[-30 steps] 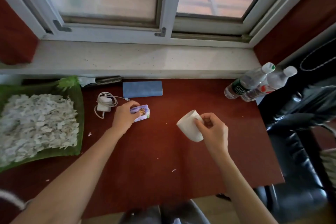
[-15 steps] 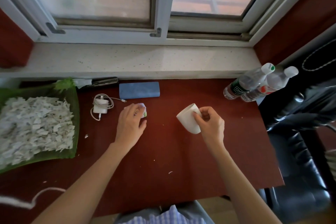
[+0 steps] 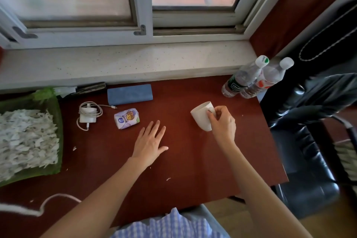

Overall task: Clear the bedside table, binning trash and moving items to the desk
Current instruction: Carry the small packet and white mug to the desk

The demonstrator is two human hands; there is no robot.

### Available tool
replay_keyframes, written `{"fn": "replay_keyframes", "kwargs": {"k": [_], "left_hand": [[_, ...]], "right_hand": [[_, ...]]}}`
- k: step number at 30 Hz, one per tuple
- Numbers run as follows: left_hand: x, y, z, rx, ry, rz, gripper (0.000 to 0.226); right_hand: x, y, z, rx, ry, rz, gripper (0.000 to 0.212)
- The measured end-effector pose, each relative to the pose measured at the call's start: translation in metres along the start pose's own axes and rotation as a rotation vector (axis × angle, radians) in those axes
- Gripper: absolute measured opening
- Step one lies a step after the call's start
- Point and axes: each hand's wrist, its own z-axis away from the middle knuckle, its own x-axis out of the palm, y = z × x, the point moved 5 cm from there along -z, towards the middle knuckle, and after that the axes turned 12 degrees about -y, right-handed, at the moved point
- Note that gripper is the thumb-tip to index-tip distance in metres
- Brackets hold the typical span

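White and purple, the small tissue packet (image 3: pixel 126 121) now lies bare on the red-brown counter (image 3: pixel 183 160) — a second ago the left hand (image 3: pixel 150 144) was closed over it, and that hand has since let go and drawn back toward the person, fingers spread and flat just above the wood, holding nothing. The packet sits between the white charger with its coiled cable (image 3: pixel 87 115) and the blue case (image 3: pixel 129 94), touching neither. The right hand (image 3: pixel 222 123) keeps its pinch on the handle of the white mug (image 3: pixel 201 115), which is tilted, its base near or on the counter — I cannot tell which. So one item looks delivered to the desk, and the mug seems next to be set down beside the two water bottles (image 3: pixel 253 79).
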Motion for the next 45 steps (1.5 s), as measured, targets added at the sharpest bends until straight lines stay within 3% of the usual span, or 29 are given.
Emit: {"fn": "replay_keyframes", "kwargs": {"k": [10,21,34,45], "left_hand": [[0.003,-0.001,-0.003,-0.024,-0.033,-0.020,0.076],[0.007,-0.003,-0.004,-0.037,-0.020,-0.023,0.077],[0.004,0.000,-0.003,-0.038,-0.027,-0.020,0.076],[0.004,0.001,-0.002,-0.045,-0.026,0.001,0.076]], "right_hand": [[-0.012,0.003,-0.064,-0.011,0.048,0.120,0.020],[-0.010,0.020,-0.074,0.010,0.213,-0.154,0.021],[-0.006,0.063,-0.043,0.007,0.153,-0.187,0.022],[0.004,0.059,-0.062,0.012,0.128,-0.176,0.021]]}}
